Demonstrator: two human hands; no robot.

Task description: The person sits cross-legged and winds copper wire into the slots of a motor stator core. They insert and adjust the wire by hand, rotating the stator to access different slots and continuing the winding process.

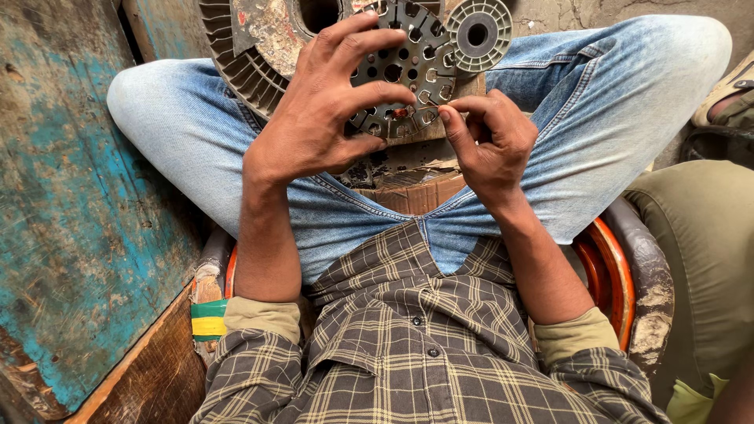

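Stator disc [408, 67], dark and round with slots cut all around its rim and small holes across its face, sits propped on your crossed legs at the far middle of the scene. Your left hand [326, 106] is spread over its left half, fingers fanned across the face and thumb hooked at the near rim, steadying it. Your right hand [487, 141] is closed into a pinch right at the disc's near-right rim, thumb and forefinger pressed together on a thin coppery strand [402, 112] at one slot; whether the strand runs further into the slot I cannot tell.

You have one more round part just beyond the disc on the right: a small pale ribbed wheel [477, 33] with a centre hole, touching the disc's far-right edge. On the far left lies one larger finned housing [251, 55], rusty and grey, partly under your left hand. A piece of brown cardboard [416, 192] lies beneath the disc, between your knees.

Room is tight. A worn blue-painted panel [71, 220] runs close along your left leg, and a wooden edge [149, 361] sits near your left elbow. On the right, an orange-rimmed seat [616, 275] curves out beside your hip, and another person's olive-clad leg [699, 251] presses in just beyond it. The only free space is the narrow gap over the cardboard between your two wrists.
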